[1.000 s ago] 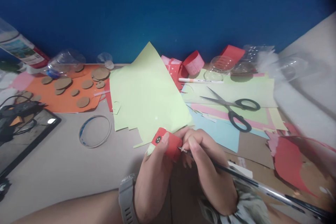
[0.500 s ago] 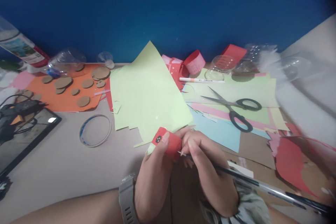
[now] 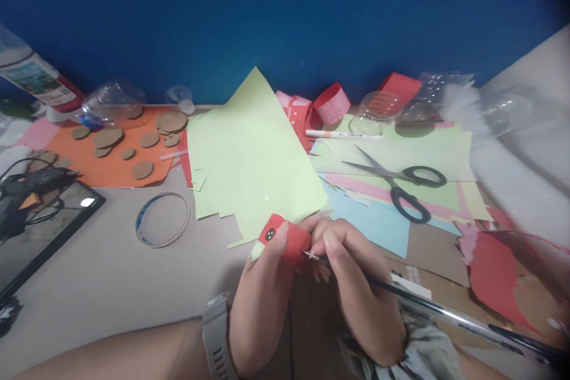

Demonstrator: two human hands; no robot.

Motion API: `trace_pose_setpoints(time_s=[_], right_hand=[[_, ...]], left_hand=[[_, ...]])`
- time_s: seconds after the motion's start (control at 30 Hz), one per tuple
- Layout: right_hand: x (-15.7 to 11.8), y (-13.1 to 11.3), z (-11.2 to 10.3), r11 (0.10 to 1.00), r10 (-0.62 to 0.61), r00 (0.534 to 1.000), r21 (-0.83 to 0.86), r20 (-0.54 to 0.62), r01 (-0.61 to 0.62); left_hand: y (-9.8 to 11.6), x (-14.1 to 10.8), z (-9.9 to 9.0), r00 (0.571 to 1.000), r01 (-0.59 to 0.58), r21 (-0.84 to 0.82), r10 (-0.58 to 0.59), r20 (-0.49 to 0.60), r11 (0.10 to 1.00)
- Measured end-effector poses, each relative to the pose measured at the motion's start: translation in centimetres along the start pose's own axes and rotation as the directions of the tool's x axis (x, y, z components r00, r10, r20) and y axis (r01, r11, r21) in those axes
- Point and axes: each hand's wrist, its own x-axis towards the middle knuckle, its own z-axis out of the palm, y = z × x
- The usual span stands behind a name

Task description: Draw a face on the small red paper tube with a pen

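A small red paper piece [image 3: 294, 244] with a drawn black eye and a pale green bit at its left end is pinched in my left hand [image 3: 267, 285]. The thumb lies across its front. My right hand [image 3: 345, 255] is closed around a pen [image 3: 401, 292], whose metal tip touches or nearly touches the right end of the red piece. The pen's long barrel slants down to the lower right. Just beyond both hands lies a large pale green sheet [image 3: 249, 154] with a notched lower edge.
Black-handled scissors [image 3: 396, 181] lie partly spread on coloured paper at right, below a white marker [image 3: 342, 135]. Cardboard discs [image 3: 142, 170] rest on orange paper [image 3: 95, 166]. A tape ring [image 3: 162, 219], a tablet [image 3: 53, 231] and a bottle [image 3: 40, 80] stand or lie at left. A blue wall rises behind.
My hands keep the same grip on the red piece and the pen. The pen tip has shifted very slightly at the red piece's right end. The view has moved a little.
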Motion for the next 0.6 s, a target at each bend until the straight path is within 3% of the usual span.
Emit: trace_pose_setpoints(time_s=[0.6], right_hand=[[0.16,-0.29,-0.13,0.999,-0.035,0.999,-0.014,0.03,0.035]], left_hand=[[0.22,0.16,0.13,1.0,-0.007,-0.017,0.007,-0.016,1.0]])
